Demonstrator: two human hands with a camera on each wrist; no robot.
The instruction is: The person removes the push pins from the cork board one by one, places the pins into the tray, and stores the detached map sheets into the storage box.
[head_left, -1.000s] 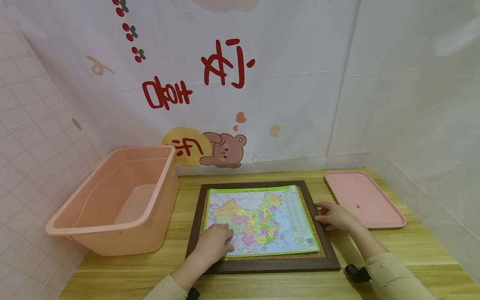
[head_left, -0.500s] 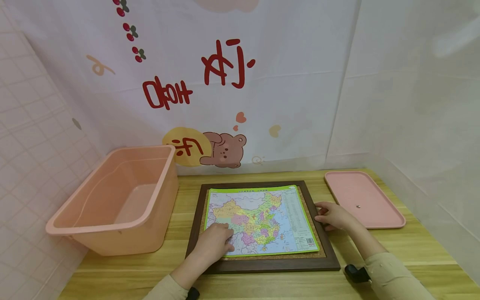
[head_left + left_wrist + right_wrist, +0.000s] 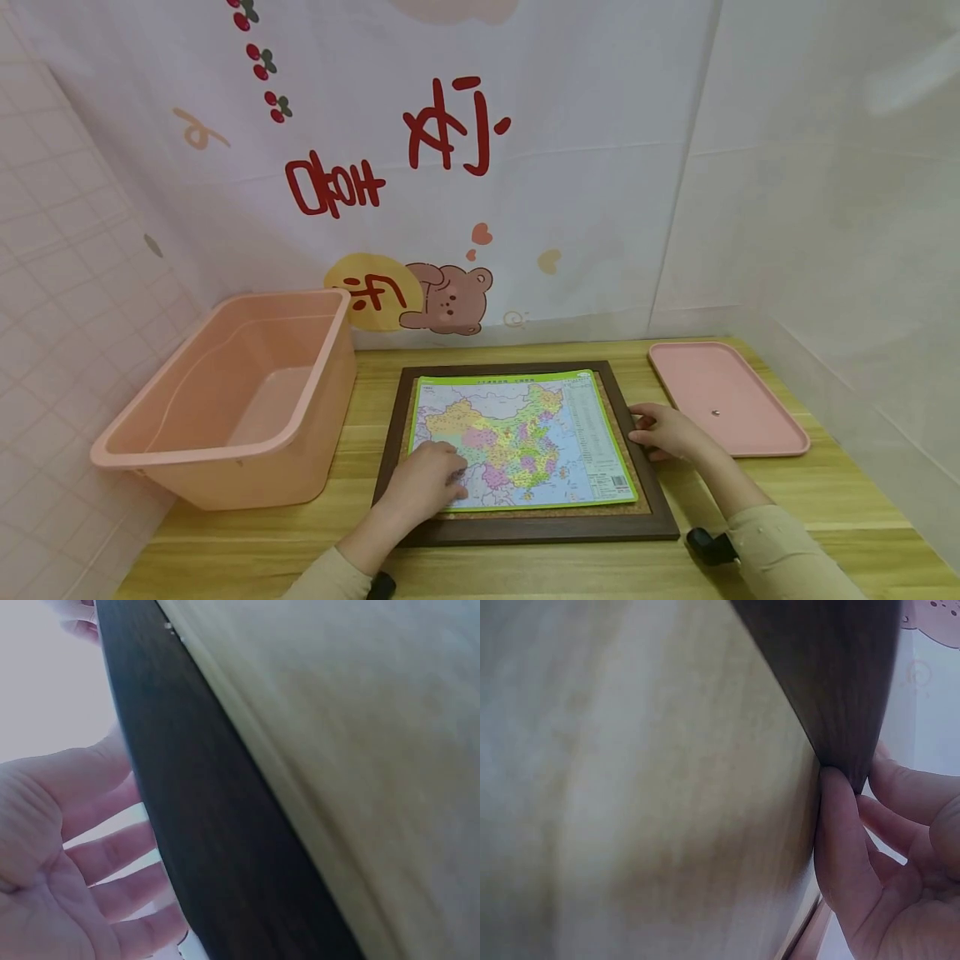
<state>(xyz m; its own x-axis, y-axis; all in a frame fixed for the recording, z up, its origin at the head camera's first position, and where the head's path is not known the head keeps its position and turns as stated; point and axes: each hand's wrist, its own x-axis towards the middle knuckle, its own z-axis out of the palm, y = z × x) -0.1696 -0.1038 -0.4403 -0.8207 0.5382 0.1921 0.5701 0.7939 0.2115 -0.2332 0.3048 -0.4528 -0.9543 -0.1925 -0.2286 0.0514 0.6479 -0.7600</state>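
Observation:
A printed map of China (image 3: 510,442) with a green border lies on the cork board (image 3: 547,513), inside a dark brown wooden frame (image 3: 540,529). Over the map's lower left part is my left hand (image 3: 427,479); in the left wrist view, the fingers of that hand (image 3: 112,877) extend beyond the dark frame edge, and their tips are hidden. On the opposite side, my right hand (image 3: 667,431) pinches the frame's right edge. The right wrist view shows the thumb and fingers of this hand (image 3: 900,877) on both faces of the dark edge (image 3: 840,690).
A deep pink plastic tub (image 3: 225,417) stands on the left of the wooden table (image 3: 525,575). To the right of the frame lies a shallow pink tray (image 3: 727,392) with a tiny shiny object (image 3: 716,413) on it. White printed sheets hang behind and beside the table.
My left hand has shifted slightly up over the map, its fingers a little more raised. The right hand stays at the frame's edge.

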